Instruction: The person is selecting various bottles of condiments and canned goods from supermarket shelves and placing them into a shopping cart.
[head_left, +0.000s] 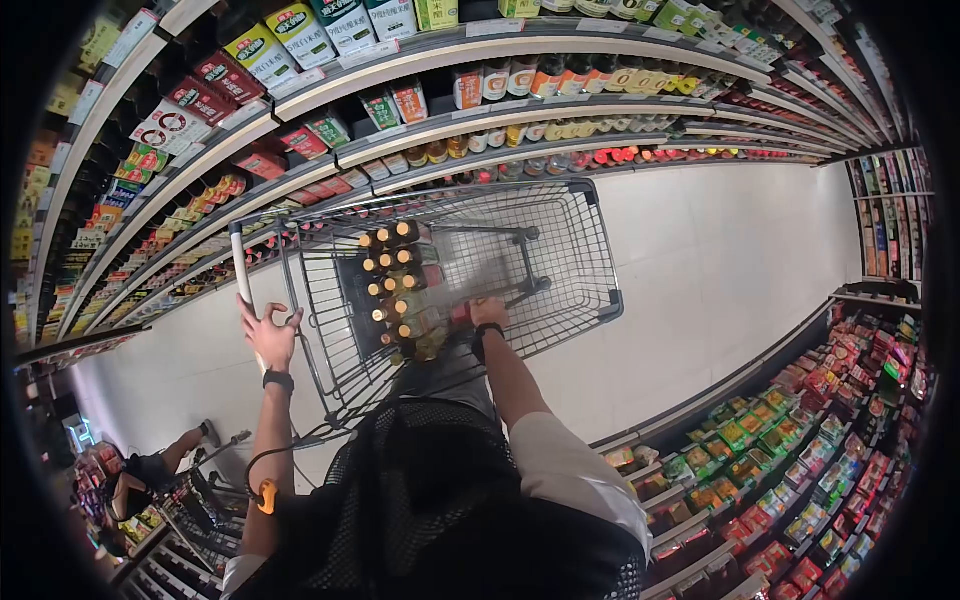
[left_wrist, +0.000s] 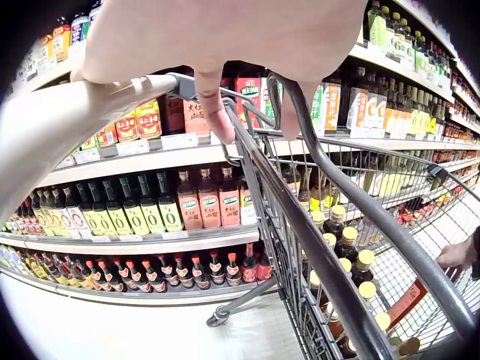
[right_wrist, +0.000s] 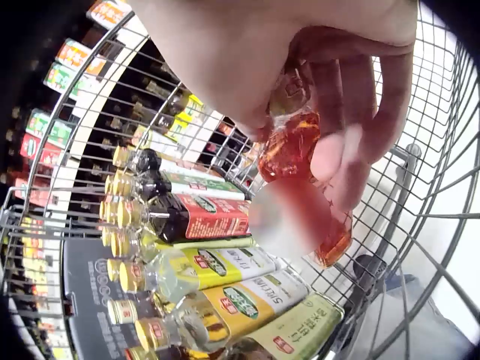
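My right hand is over the shopping cart, its fingers curled round a bottle with reddish contents. Part of that bottle blurs in the right wrist view, and its red label shows in the left wrist view. Beside it, several glass bottles with yellow caps lie in rows in the cart, their caps toward the handle end. My left hand rests on the pale cart handle, its fingers loosely extended past the bar.
Shelves of bottles run along the cart's far side. A dark panel stands at the handle end of the basket. Packaged goods fill a display at right. Another person's leg shows at lower left. Pale floor stretches beyond the cart.
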